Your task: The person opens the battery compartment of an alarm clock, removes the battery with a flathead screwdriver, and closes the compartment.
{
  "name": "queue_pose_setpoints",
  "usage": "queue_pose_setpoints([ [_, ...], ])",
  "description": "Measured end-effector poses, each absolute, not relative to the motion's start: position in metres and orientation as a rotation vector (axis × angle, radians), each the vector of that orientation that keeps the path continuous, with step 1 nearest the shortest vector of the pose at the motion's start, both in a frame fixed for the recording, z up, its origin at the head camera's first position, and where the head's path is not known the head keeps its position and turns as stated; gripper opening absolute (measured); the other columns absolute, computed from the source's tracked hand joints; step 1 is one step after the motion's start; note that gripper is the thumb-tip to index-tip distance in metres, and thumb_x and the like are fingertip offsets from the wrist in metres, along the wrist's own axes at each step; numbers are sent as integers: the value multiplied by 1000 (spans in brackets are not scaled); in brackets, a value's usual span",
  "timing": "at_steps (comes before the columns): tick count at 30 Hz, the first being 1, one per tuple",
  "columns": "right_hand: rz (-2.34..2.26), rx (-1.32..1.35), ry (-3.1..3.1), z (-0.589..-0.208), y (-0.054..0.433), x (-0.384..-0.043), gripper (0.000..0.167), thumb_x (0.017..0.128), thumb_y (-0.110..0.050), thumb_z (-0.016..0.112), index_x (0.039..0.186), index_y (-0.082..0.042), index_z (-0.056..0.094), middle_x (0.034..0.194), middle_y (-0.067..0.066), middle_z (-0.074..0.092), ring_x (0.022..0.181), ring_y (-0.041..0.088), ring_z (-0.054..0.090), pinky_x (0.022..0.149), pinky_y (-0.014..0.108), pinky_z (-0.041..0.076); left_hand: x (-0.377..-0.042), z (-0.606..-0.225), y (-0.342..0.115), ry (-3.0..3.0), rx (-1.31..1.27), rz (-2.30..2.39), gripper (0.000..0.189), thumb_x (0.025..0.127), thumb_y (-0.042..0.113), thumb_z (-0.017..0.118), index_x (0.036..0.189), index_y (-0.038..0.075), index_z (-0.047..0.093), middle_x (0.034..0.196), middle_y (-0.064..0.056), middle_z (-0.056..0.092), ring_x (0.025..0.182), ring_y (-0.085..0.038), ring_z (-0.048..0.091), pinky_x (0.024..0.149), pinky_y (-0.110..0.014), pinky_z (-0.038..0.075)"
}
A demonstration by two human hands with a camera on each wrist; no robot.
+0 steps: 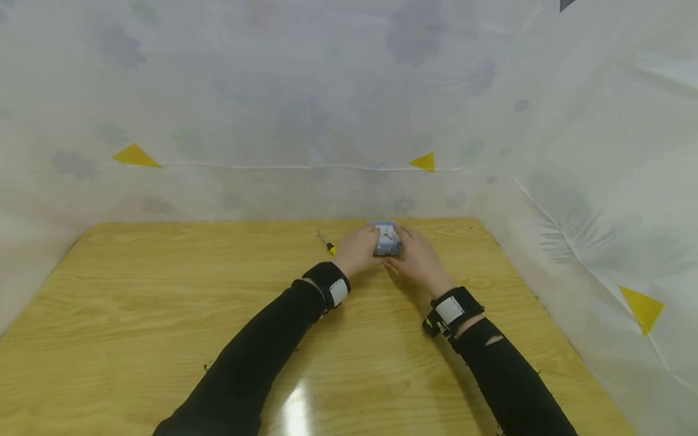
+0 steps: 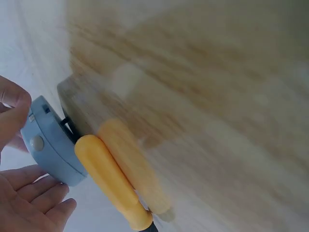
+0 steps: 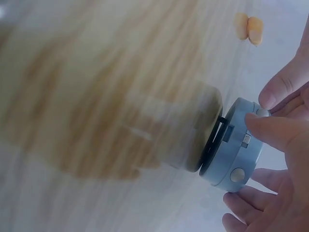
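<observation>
Both hands hold a small blue-grey plastic device (image 1: 388, 246) near the table's back edge. Its pale face, with a thin dark mark on it, shows in the head view. In the right wrist view, round white knobs and a small switch show on the side of the device (image 3: 231, 150), and its dark underside is right at the tabletop. My left hand (image 1: 357, 249) grips its left side, thumb at the face's edge. Opposite, my right hand (image 1: 421, 257) grips the right side, with its thumb (image 3: 275, 129) along the casing. Some fingertips are hidden behind the device.
A screwdriver (image 1: 331, 248) with a yellow and black handle lies just left of my left hand. Its handle (image 2: 108, 176) is close beside the device in the left wrist view. Pale patterned sheeting (image 1: 272, 109) hangs behind the wooden table (image 1: 191, 303).
</observation>
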State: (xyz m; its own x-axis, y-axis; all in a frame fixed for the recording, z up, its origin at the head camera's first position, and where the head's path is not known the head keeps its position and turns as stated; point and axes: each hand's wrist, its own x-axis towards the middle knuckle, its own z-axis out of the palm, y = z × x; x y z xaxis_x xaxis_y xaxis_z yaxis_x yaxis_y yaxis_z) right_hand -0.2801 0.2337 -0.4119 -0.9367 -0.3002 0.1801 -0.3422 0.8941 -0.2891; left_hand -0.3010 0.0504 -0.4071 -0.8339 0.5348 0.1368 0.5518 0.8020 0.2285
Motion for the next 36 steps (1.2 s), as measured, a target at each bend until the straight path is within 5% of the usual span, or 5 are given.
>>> queue_pose_setpoints([
  [7,459,493,-2939,-411,233,-284,64,98,-14,73,153,8,49,159,32,48,144,51,50,124,60,40,-303,-401,48,-2934,-843,-315,35,100,25,77,129,6,70,147,-13,66,124,-27,71,105,-38,60],
  [12,422,486,-2941,-407,235,-286,49,103,-10,65,148,5,56,156,29,52,142,49,53,122,58,43,-305,-401,49,-2922,-809,-352,17,101,17,75,114,6,74,125,-11,76,111,-27,74,98,-39,62],
  [16,432,473,-2937,-405,234,-285,43,104,-9,65,145,4,60,153,28,56,141,47,56,121,58,44,-305,-402,49,-2916,-809,-348,17,100,21,76,110,8,72,111,-8,77,103,-25,74,92,-38,62],
  [36,332,497,-2935,-399,239,-272,35,100,-11,72,134,-1,71,145,23,65,131,44,65,111,57,53,-295,-393,46,-2821,-979,-163,13,102,23,74,97,10,74,96,-5,79,88,-21,75,79,-35,62],
])
